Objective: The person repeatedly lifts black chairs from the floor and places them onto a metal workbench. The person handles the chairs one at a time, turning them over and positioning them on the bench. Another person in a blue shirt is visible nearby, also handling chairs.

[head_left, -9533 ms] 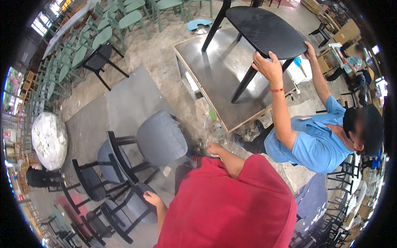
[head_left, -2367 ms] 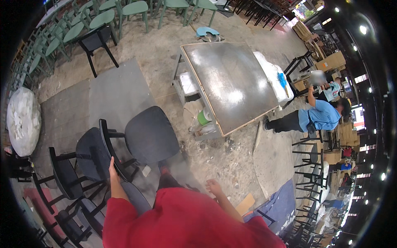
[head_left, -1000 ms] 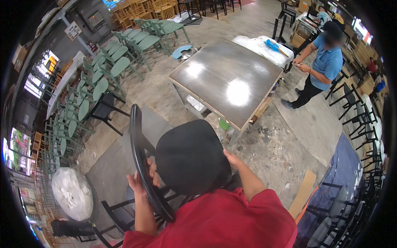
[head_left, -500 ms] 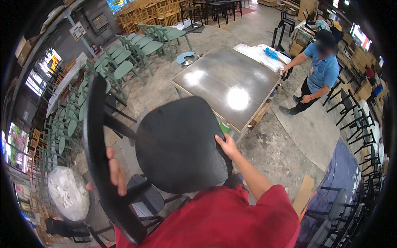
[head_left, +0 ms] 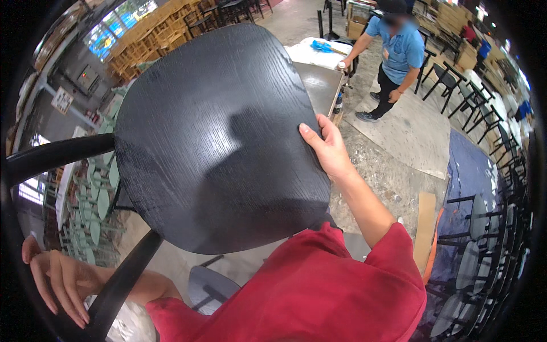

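A black wooden chair (head_left: 222, 142) is held up close before me, its broad seat showing wood grain and a bright reflection. At the seat's right edge my right hand (head_left: 329, 147) is closed, thumb lying on the top and the other fingers partly hidden around the side. Its curved backrest (head_left: 10, 214) is at the far left, joined to the seat by two dark posts. My left hand (head_left: 60, 279) is at the backrest's lower part, fingers bent over it; the left forearm passes behind the lower post.
Beyond the seat stands a grey-topped table (head_left: 320, 85), mostly covered by the chair. A person in a blue shirt (head_left: 399, 51) stands beside it. Green chairs (head_left: 94, 196) crowd the left, and black chairs (head_left: 444, 80) line the right. A grey seat (head_left: 211, 288) is below me.
The chair has come up and nearer, its seat turning more toward me and hiding most of the table. My left hand has moved left and down with the backrest; the right still grips the seat edge.
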A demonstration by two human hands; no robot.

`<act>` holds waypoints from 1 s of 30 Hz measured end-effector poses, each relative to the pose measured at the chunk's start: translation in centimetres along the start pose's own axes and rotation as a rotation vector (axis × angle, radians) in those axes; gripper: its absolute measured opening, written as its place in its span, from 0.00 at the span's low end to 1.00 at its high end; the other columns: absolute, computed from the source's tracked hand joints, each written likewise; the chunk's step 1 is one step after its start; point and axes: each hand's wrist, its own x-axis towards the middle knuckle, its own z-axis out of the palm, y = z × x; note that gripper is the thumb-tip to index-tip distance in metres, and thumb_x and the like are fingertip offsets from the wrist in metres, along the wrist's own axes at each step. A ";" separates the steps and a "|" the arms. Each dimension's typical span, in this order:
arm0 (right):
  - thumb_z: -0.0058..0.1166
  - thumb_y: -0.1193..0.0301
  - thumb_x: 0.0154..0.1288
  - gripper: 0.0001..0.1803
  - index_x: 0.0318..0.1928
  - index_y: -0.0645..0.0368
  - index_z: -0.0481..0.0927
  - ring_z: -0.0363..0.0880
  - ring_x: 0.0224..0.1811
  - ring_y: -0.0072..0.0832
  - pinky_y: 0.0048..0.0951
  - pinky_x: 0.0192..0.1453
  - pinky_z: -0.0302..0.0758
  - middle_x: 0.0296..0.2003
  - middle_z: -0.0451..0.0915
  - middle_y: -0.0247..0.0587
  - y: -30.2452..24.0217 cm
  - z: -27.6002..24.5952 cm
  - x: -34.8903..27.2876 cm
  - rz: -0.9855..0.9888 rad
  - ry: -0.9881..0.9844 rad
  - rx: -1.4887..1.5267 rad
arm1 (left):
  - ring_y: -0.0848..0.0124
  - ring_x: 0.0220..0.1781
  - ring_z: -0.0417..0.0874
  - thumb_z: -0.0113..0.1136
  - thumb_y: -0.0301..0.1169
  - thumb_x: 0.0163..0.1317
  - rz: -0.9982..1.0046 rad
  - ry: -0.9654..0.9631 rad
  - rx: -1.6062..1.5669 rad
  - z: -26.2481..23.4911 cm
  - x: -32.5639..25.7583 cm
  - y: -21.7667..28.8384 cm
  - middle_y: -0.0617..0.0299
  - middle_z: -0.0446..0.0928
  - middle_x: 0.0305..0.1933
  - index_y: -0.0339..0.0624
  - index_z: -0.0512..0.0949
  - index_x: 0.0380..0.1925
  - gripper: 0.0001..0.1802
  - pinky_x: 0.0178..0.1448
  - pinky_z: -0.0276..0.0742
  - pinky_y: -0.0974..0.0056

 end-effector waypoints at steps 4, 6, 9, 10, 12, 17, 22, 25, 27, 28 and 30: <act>0.58 0.64 0.73 0.20 0.54 0.67 0.74 0.77 0.47 0.19 0.24 0.54 0.75 0.46 0.81 0.37 -1.5 -4.3 3.2 -0.033 0.017 -0.012 | 0.56 0.08 0.77 0.34 0.25 0.74 -0.010 -0.005 -0.024 -4.1 3.9 -4.7 0.47 0.73 0.25 0.24 0.47 0.50 0.15 0.08 0.82 0.58; 0.57 0.64 0.73 0.19 0.54 0.67 0.74 0.78 0.47 0.19 0.24 0.53 0.75 0.46 0.81 0.36 -1.4 -6.9 4.9 -0.032 0.053 -0.052 | 0.57 0.07 0.76 0.33 0.26 0.75 -0.112 0.025 -0.047 -6.6 6.0 -6.8 0.47 0.72 0.24 0.24 0.47 0.50 0.15 0.08 0.81 0.59; 0.56 0.65 0.74 0.19 0.55 0.68 0.74 0.79 0.46 0.19 0.24 0.52 0.76 0.46 0.82 0.37 -0.7 -10.1 7.3 0.000 0.083 -0.045 | 0.58 0.05 0.73 0.30 0.24 0.74 -0.198 0.082 -0.195 -10.1 8.6 -11.6 0.48 0.70 0.18 0.24 0.50 0.48 0.11 0.05 0.77 0.60; 0.55 0.66 0.75 0.19 0.56 0.68 0.74 0.79 0.46 0.19 0.24 0.53 0.76 0.46 0.82 0.37 -0.4 -11.3 8.6 0.016 0.085 -0.028 | 0.58 0.04 0.72 0.29 0.23 0.74 -0.234 0.119 -0.238 -11.5 9.5 -13.6 0.48 0.70 0.16 0.24 0.51 0.48 0.10 0.04 0.76 0.60; 0.54 0.66 0.75 0.19 0.57 0.69 0.74 0.80 0.46 0.20 0.24 0.54 0.75 0.46 0.82 0.39 0.0 -13.8 11.1 0.037 0.102 0.008 | 0.60 0.04 0.71 0.29 0.21 0.72 -0.205 0.167 -0.324 -14.6 11.1 -16.4 0.49 0.70 0.16 0.27 0.52 0.47 0.08 0.03 0.74 0.61; 0.52 0.62 0.76 0.17 0.52 0.64 0.77 0.77 0.47 0.18 0.23 0.56 0.72 0.46 0.82 0.34 1.5 -18.8 17.3 0.059 0.102 0.000 | 0.67 0.04 0.67 0.34 0.19 0.71 -0.260 0.262 -0.308 -19.7 16.3 -24.4 0.54 0.70 0.17 0.33 0.53 0.50 0.10 0.05 0.72 0.64; 0.51 0.60 0.77 0.17 0.51 0.63 0.77 0.78 0.48 0.19 0.22 0.55 0.72 0.46 0.83 0.33 3.7 -21.5 21.5 0.103 0.168 0.057 | 0.71 0.04 0.65 0.38 0.22 0.73 -0.350 0.318 -0.180 -28.1 20.2 -28.0 0.55 0.70 0.20 0.31 0.55 0.50 0.10 0.07 0.71 0.67; 0.53 0.60 0.75 0.25 0.61 0.67 0.73 0.78 0.53 0.24 0.25 0.60 0.71 0.52 0.81 0.40 1.9 -19.8 22.5 0.224 0.355 0.058 | 0.74 0.06 0.63 0.47 0.30 0.73 -0.421 0.339 -0.158 -34.5 22.3 -30.7 0.57 0.70 0.22 0.28 0.56 0.51 0.18 0.10 0.68 0.70; 0.54 0.62 0.74 0.26 0.63 0.68 0.72 0.77 0.55 0.25 0.26 0.61 0.70 0.54 0.80 0.42 1.5 -18.7 23.1 0.232 0.472 0.014 | 0.75 0.08 0.61 0.55 0.40 0.72 -0.499 0.319 -0.124 -37.9 23.8 -32.1 0.58 0.69 0.22 0.25 0.56 0.52 0.28 0.13 0.66 0.71; 0.54 0.64 0.73 0.25 0.62 0.68 0.72 0.78 0.54 0.26 0.26 0.60 0.71 0.53 0.81 0.42 2.1 -19.0 23.4 0.231 0.479 0.081 | 0.75 0.09 0.61 0.56 0.43 0.71 -0.534 0.315 -0.092 -39.4 24.4 -32.4 0.59 0.68 0.22 0.24 0.56 0.52 0.31 0.14 0.65 0.71; 0.55 0.64 0.72 0.25 0.62 0.69 0.72 0.79 0.53 0.27 0.26 0.59 0.72 0.52 0.81 0.43 3.1 -19.6 24.2 0.203 0.478 0.092 | 0.72 0.12 0.62 0.53 0.53 0.72 -0.637 0.253 -0.128 -43.6 25.0 -33.2 0.58 0.67 0.24 0.19 0.57 0.55 0.40 0.22 0.65 0.67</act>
